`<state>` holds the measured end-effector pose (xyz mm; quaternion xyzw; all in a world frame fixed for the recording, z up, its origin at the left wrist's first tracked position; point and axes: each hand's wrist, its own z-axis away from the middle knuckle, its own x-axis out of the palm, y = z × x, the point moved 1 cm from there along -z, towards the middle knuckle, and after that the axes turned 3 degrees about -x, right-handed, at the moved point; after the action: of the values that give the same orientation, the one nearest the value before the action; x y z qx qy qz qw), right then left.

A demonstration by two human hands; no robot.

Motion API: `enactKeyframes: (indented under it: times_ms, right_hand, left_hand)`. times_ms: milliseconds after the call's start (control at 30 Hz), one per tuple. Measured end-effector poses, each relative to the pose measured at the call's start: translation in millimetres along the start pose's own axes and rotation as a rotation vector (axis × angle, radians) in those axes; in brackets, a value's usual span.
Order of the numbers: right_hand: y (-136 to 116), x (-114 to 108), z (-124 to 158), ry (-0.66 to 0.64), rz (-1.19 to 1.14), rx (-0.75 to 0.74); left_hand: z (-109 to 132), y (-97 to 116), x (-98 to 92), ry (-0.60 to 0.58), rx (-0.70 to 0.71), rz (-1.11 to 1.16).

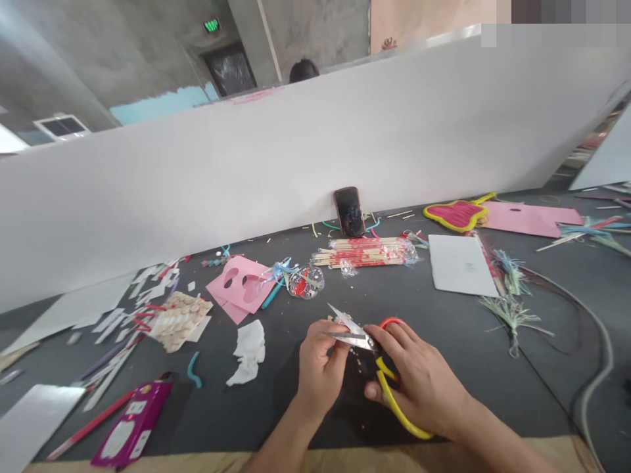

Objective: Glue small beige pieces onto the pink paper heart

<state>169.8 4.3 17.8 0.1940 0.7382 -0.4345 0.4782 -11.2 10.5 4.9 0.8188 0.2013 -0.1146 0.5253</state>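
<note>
My right hand is closed round the yellow and red handles of a pair of scissors, whose steel blades stand apart and point up to the left. My left hand pinches a small pale piece between the blades, too small to name. Tiny pale scraps lie on the dark table just under the blades.
A phone leans on the white partition. A packet of wooden sticks, pink paper with cut-outs, a white sheet, crumpled white paper, a magenta box, tassels and a cable lie around.
</note>
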Motion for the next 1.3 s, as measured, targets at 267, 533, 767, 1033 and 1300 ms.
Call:
enactKeyframes:
  times_ms: [267, 533, 767, 1033, 1300]
  right_hand:
    - [5.0, 7.0, 0.8, -0.008, -0.046, 0.005]
    - [0.6, 5.0, 5.3, -0.017, -0.040, 0.006]
    - [1.0, 5.3, 3.2, 0.046, -0.073, 0.010]
    - [0.9, 1.4, 0.7, 0.015, 0.021, 0.000]
    - [2.8, 2.5, 0.8, 0.043, 0.005, -0.021]
  left_hand:
    - [0.3, -0.3, 0.3, 0.007, 0.011, -0.008]
    - [2.2, 3.6, 1.1, -0.026, -0.051, -0.051]
    - [1.3, 7.3, -0.3, -0.070, -0.050, -0.023]
    - [1.4, 2.0, -0.6, -0.025, -0.011, -0.006]
    - [-2.6, 8.2, -3.3, -0.037, 0.090, -0.067]
